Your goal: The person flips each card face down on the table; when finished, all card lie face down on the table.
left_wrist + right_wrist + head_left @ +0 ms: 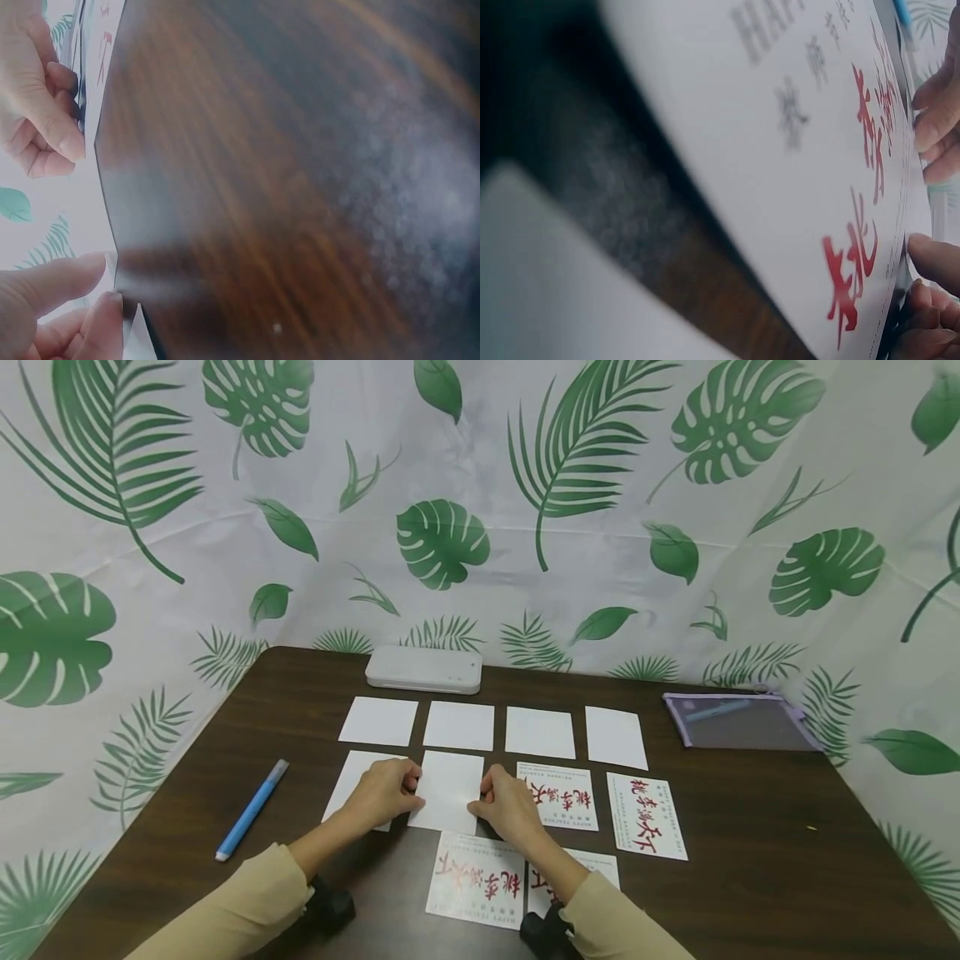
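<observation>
A blank white card [447, 789] lies in the middle of the near row, between my two hands. My left hand [384, 793] pinches its left edge between thumb and fingers; in the left wrist view the left hand [52, 311] holds a corner. At the card's right edge, my right hand [512, 803] pinches with thumb and bent fingers. Another blank card [352, 777] is partly hidden behind the left hand. Beneath the right forearm, a card with red characters [600, 864] is partly covered. Beside it lies a second printed card [476, 881], uncovered.
Several blank cards [459, 725] form a row farther back. Two printed cards [558, 797] lie to the right. A blue marker [252, 810] is at left, a white flat case [424, 669] at the back, and a purple-edged mesh pouch [738, 727] at back right.
</observation>
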`<control>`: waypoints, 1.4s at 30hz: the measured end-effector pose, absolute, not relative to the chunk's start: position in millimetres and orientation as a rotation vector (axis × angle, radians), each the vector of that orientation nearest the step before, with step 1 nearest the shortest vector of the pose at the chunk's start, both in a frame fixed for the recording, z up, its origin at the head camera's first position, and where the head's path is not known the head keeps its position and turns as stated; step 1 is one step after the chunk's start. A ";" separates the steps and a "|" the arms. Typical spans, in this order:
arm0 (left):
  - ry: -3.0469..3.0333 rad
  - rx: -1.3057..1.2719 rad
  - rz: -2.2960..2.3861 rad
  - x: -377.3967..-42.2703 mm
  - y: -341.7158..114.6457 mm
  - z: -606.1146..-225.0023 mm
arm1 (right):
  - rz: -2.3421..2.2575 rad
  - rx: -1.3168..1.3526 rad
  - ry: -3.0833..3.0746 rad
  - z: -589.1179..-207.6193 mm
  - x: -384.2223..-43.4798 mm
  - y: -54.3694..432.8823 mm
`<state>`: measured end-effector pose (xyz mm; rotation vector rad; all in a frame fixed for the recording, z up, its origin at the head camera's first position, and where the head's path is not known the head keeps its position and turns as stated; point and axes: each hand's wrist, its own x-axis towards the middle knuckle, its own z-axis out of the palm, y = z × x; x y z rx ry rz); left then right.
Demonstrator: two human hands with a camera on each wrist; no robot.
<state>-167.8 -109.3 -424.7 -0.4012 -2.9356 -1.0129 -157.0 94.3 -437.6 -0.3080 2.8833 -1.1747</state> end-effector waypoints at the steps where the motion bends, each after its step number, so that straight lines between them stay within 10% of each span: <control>1: -2.937 -0.402 -1.004 -167.8 -108.9 -424.5 | -1.170 -0.312 2.883 -437.5 -157.1 94.5; 42: -2.967 -0.675 -1.289 -203.1 4.8 -427.5 | -1.166 0.121 2.932 -427.8 -175.7 230.2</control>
